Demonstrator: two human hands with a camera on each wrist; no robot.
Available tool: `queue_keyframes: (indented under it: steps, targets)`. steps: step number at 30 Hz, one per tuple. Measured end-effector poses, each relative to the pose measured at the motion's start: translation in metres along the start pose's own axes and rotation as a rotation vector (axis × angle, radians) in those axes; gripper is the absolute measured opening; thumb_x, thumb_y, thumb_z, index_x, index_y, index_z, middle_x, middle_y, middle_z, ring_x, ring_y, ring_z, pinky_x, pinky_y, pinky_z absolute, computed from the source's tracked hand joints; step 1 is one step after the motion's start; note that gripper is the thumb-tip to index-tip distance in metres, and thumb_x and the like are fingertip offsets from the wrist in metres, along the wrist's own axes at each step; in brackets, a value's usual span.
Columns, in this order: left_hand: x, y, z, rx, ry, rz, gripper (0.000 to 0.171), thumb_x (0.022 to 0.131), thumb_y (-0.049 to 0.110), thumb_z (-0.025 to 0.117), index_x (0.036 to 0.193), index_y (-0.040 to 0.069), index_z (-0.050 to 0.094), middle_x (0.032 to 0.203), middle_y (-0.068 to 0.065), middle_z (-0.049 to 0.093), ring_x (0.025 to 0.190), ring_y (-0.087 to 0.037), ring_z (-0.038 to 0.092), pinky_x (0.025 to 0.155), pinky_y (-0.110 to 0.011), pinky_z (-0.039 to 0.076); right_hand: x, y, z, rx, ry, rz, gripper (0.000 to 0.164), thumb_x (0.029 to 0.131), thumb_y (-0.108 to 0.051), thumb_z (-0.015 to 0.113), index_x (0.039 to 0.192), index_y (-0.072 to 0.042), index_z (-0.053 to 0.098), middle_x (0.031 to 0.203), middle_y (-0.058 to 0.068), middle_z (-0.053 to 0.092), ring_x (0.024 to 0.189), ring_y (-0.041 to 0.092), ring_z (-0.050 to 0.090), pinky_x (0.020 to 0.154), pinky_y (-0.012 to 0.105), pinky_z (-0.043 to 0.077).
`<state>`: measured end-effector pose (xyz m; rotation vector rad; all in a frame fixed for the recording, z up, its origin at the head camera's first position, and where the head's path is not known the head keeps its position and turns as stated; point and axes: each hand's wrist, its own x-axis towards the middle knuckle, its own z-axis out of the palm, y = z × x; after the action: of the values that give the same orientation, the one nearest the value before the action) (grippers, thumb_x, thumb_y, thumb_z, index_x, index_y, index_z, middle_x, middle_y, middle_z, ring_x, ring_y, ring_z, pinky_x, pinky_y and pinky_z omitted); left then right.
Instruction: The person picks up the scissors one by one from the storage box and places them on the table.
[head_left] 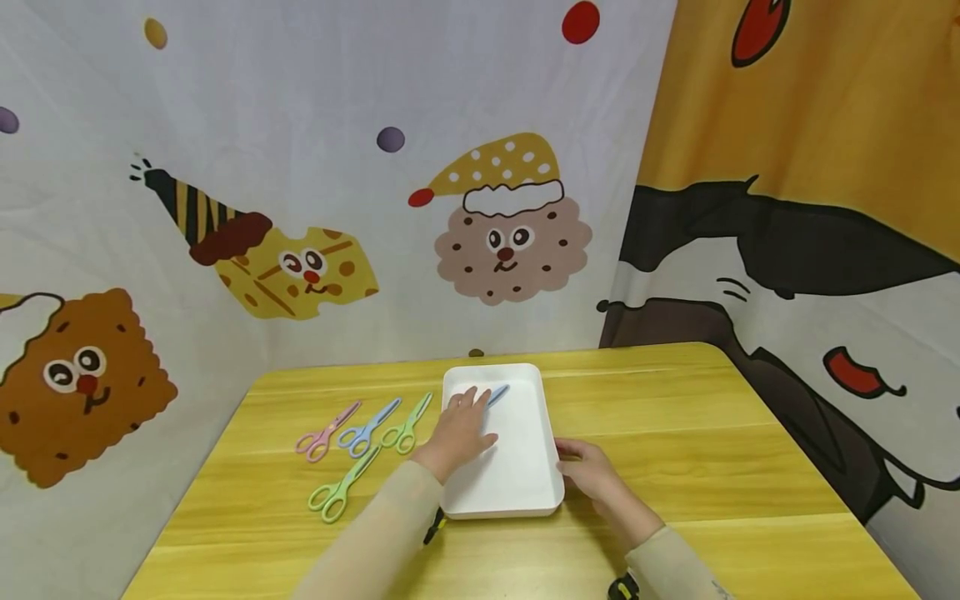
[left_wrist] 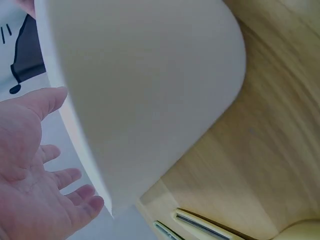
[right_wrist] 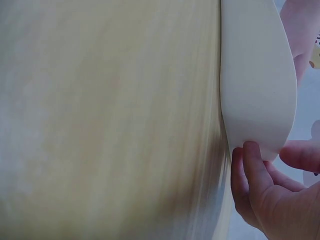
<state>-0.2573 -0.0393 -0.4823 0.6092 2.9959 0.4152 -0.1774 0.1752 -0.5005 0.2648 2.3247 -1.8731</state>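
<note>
A white rectangular tray (head_left: 517, 492) lies on the wooden table in the head view. Over its left side is my left hand (head_left: 463, 433), palm down with fingers spread. In the left wrist view that hand's palm (left_wrist: 30, 180) shows nothing in it. The blade of a light-blue pair of scissors (head_left: 497, 395) sticks out past the fingers inside the tray; my hand hides its handles. At the tray's right wall, my right hand (head_left: 588, 471) holds the edge. The right wrist view shows its fingers (right_wrist: 255, 165) against the outer wall, with the thumb at the rim.
Left of the tray lie a pink pair of scissors (head_left: 322, 435), a blue pair (head_left: 367, 431), a green pair (head_left: 407, 426) and, nearer the front, another green pair (head_left: 341, 487). A cartoon-printed cloth (head_left: 322, 100) hangs behind the wooden table (head_left: 712, 467).
</note>
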Motion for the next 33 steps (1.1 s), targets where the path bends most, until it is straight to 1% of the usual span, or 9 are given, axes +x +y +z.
queue_keyframes:
  steps: [3,9,13,17,21,24,28,33]
  targets:
    - [0.002,0.002,0.002,0.002,-0.020,-0.016,0.076,0.086,0.040,0.065,0.147,0.009,0.032,0.150,-0.018,0.032,0.134,-0.037,0.033,0.107,-0.050,0.033,-0.001,-0.001,-0.001,-0.002,-0.004,-0.001,0.041,0.086,0.009,0.051,0.126,0.015,0.050,0.126,0.032,0.052,0.101,0.033,0.061,0.082,0.041,0.054]
    - [0.005,0.003,0.004,-0.006,-0.061,-0.066,0.077,0.087,0.041,0.065,0.147,0.007,0.031,0.150,-0.019,0.031,0.135,-0.038,0.031,0.111,-0.049,0.029,0.000,-0.001,-0.001,-0.045,-0.004,-0.013,0.041,0.086,0.007,0.053,0.126,0.013,0.051,0.126,0.031,0.052,0.104,0.033,0.060,0.085,0.040,0.053]
    - [0.006,0.003,0.004,-0.030,-0.080,-0.096,0.076,0.088,0.040,0.064,0.147,0.005,0.030,0.150,-0.022,0.029,0.136,-0.042,0.028,0.112,-0.049,0.027,0.000,0.000,-0.001,-0.066,0.005,-0.010,0.041,0.086,0.006,0.053,0.126,0.012,0.052,0.126,0.029,0.054,0.107,0.033,0.058,0.087,0.041,0.052]
    - [0.005,0.003,0.005,-0.055,-0.093,-0.121,0.075,0.089,0.039,0.062,0.147,0.005,0.029,0.148,-0.025,0.029,0.133,-0.046,0.030,0.112,-0.050,0.026,0.001,0.001,-0.001,-0.085,0.011,-0.008,0.041,0.086,0.006,0.053,0.126,0.011,0.053,0.127,0.028,0.054,0.110,0.034,0.056,0.091,0.042,0.050]
    - [0.006,0.004,0.006,-0.070,-0.100,-0.143,0.076,0.089,0.039,0.062,0.148,0.004,0.029,0.146,-0.026,0.030,0.131,-0.048,0.031,0.113,-0.051,0.024,0.001,0.001,-0.002,-0.084,0.012,-0.008,0.041,0.086,0.006,0.053,0.126,0.010,0.053,0.126,0.028,0.054,0.111,0.034,0.056,0.091,0.043,0.049]
    - [0.006,0.007,0.007,-0.081,-0.094,-0.181,0.076,0.089,0.038,0.063,0.147,0.003,0.029,0.144,-0.027,0.033,0.130,-0.047,0.032,0.111,-0.051,0.026,0.000,0.000,-0.002,-0.077,0.010,-0.005,0.041,0.086,0.006,0.053,0.126,0.010,0.053,0.127,0.028,0.054,0.109,0.033,0.057,0.090,0.042,0.050]
    - [0.007,0.011,0.008,-0.071,-0.071,-0.236,0.076,0.088,0.036,0.063,0.146,-0.001,0.030,0.136,-0.027,0.040,0.124,-0.045,0.038,0.106,-0.050,0.034,-0.001,0.000,-0.002,-0.068,0.002,-0.001,0.041,0.086,0.006,0.053,0.127,0.010,0.052,0.127,0.029,0.053,0.107,0.033,0.059,0.088,0.041,0.052]
    - [0.009,0.013,0.009,-0.034,-0.059,-0.256,0.074,0.087,0.034,0.064,0.143,-0.005,0.033,0.130,-0.026,0.044,0.117,-0.041,0.043,0.103,-0.047,0.037,0.000,0.001,-0.001,-0.055,0.001,0.001,0.041,0.086,0.006,0.052,0.127,0.011,0.052,0.127,0.029,0.053,0.105,0.031,0.060,0.086,0.040,0.053]
